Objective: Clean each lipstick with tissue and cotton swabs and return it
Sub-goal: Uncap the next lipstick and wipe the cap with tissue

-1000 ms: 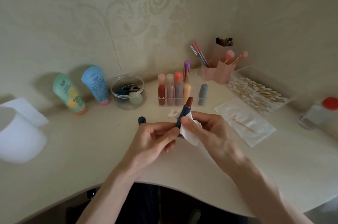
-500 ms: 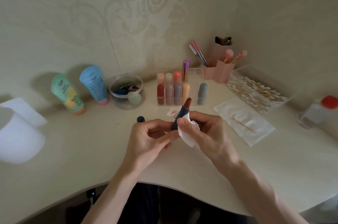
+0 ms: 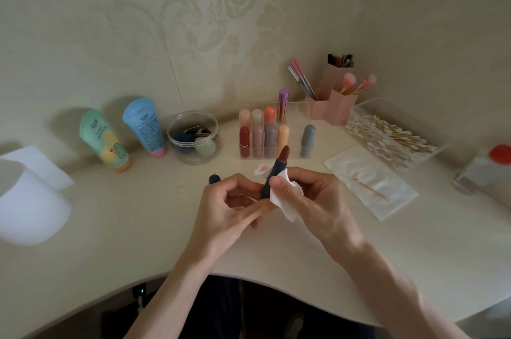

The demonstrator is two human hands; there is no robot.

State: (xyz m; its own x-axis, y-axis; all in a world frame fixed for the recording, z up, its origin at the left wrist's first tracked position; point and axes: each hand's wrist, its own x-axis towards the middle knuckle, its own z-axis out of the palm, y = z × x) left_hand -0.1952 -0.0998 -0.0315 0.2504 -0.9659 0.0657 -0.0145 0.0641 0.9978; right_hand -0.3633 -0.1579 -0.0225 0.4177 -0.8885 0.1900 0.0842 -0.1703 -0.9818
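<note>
Lipstick: I saw the dark blue lipstick (image 3: 274, 173) uncapped and tilted, its brown-red tip pointing up and away toward the back edge of the desk (image 3: 138, 228). It was held off the surface over the middle of the desk.
Left hand: my view showed the left hand (image 3: 232, 208) with fingers curled, its fingertips pinching the tube's lower end, so the tube rose out of that grip.
Right hand: the right hand (image 3: 315, 197) was curled round a white tissue (image 3: 284, 204), with its thumb pressing the tissue against the tube's right side. The coloured tip stood above both grips.
Tissue: it was crumpled, and a loose corner hung below the right hand.
Cap: a dark blue cap (image 3: 214, 179) stood on the desk just left of the left hand.
Rack: a clear rack (image 3: 297, 142) sat behind the hands, toward the back edge, with capped lipsticks upright in two rows.
Scrap: a small stained scrap (image 3: 261, 170) lay between the rack and the hands.
Swabs: a clear box (image 3: 367, 106) of cotton swabs (image 3: 392, 136) sat near the back right corner. A flat sheet (image 3: 387, 200) lay in front of it with one swab on it.
</note>
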